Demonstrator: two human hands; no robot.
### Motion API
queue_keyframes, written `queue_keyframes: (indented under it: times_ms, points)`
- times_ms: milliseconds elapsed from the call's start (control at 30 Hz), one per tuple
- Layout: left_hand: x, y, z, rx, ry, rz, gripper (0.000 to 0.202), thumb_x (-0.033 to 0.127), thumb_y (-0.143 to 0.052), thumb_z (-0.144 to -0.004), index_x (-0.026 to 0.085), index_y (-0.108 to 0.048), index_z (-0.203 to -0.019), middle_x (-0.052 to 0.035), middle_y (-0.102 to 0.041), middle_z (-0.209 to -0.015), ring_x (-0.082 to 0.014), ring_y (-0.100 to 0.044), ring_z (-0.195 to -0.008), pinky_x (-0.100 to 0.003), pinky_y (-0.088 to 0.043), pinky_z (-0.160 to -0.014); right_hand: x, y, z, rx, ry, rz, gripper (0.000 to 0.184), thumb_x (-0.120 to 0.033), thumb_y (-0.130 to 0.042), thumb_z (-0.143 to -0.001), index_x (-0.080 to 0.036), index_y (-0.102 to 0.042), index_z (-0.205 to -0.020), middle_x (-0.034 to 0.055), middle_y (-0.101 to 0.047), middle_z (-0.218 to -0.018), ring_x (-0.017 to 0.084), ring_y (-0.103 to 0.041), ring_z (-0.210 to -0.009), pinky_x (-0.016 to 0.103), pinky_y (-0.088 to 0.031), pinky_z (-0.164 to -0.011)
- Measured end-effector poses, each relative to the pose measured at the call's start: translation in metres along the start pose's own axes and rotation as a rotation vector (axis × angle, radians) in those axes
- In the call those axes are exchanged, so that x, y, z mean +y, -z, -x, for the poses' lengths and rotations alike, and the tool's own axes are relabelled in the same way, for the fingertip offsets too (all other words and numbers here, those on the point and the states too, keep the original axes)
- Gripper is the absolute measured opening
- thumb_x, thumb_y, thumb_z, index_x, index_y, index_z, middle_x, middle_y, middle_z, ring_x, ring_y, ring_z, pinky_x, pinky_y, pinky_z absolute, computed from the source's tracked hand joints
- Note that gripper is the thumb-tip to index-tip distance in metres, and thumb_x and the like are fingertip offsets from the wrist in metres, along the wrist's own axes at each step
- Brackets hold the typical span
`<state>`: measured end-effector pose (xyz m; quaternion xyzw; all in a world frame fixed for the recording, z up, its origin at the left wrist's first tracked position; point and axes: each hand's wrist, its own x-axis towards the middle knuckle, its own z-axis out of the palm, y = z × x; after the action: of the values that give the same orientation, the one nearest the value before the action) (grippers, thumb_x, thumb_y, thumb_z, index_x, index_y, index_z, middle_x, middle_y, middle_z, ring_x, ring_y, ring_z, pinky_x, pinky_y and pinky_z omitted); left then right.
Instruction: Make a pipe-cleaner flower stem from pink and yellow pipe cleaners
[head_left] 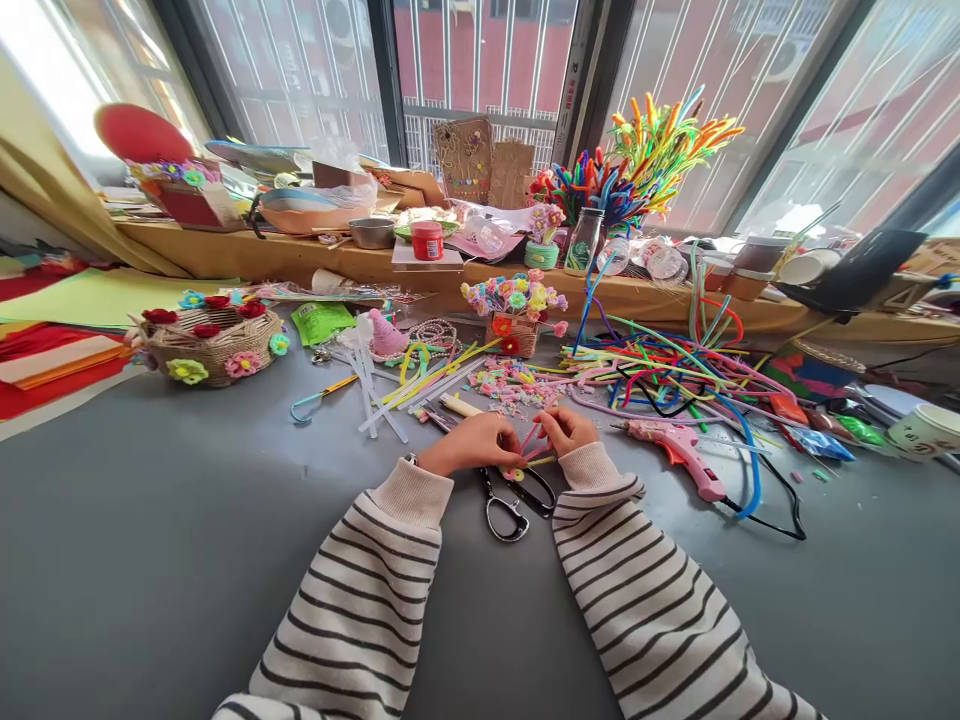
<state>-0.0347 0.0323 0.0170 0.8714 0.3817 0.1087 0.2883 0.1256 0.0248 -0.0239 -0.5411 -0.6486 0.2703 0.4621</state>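
A grey desk (187, 560) stands below barred windows (487, 60). The left hand (480, 443) angles inward, nearly meeting the right hand (570, 430); the fingers of both pinch a pink strip (532, 440) between them, near one pair of scissors (507, 525). One glue gun (679, 447) and two baskets (214, 357) surround them.

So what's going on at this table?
Someone is working on a thin pink strip with bare hands, the left hand and right hand both pinching it. Black-handled scissors lie on the grey table just below the hands. A pink glue gun lies to the right, near a pile of colourful stems, and a small basket of flowers stands beyond the hands.
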Motion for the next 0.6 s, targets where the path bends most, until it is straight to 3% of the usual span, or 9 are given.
queue_keyframes:
  times_ms: [200, 400, 600]
  points:
    - [-0.0028, -0.0023, -0.0006, 0.138, 0.030, 0.190, 0.023, 0.035, -0.046, -0.063, 0.013, -0.054, -0.067, 0.0012, -0.053, -0.055, -0.0090, -0.045, -0.052, -0.018, -0.031, -0.048, 0.0041, -0.0051, -0.0049, 0.101, -0.095, -0.259, 0.030, -0.045, -0.045, -0.064, -0.016, -0.050, -0.073, -0.0014, -0.051, -0.053, 0.007, -0.041, -0.035, 0.019, -0.033, -0.032]
    - [-0.0065, -0.0022, -0.0024, 0.414, 0.114, 0.233, 0.021, 0.034, -0.047, -0.063, 0.014, -0.052, -0.062, 0.0025, -0.049, -0.052, -0.0082, -0.042, -0.049, -0.018, -0.031, -0.046, 0.0020, -0.0077, -0.0067, 0.240, -0.069, -0.394, 0.039, -0.044, -0.052, -0.059, -0.018, -0.040, -0.086, -0.0017, -0.050, -0.065, 0.008, -0.047, -0.042, 0.017, -0.034, -0.029]
    - [-0.0069, -0.0034, -0.0073, 0.570, 0.185, 0.620, 0.024, 0.037, -0.051, -0.060, 0.013, -0.050, -0.064, 0.0019, -0.051, -0.057, -0.0079, -0.047, -0.051, -0.020, -0.039, -0.052, -0.0048, -0.0093, -0.0052, 0.344, -0.103, -0.489, 0.062, -0.042, -0.061, -0.051, -0.020, -0.033, -0.102, 0.0005, -0.048, -0.076, 0.010, -0.052, -0.053, 0.019, -0.041, -0.033]
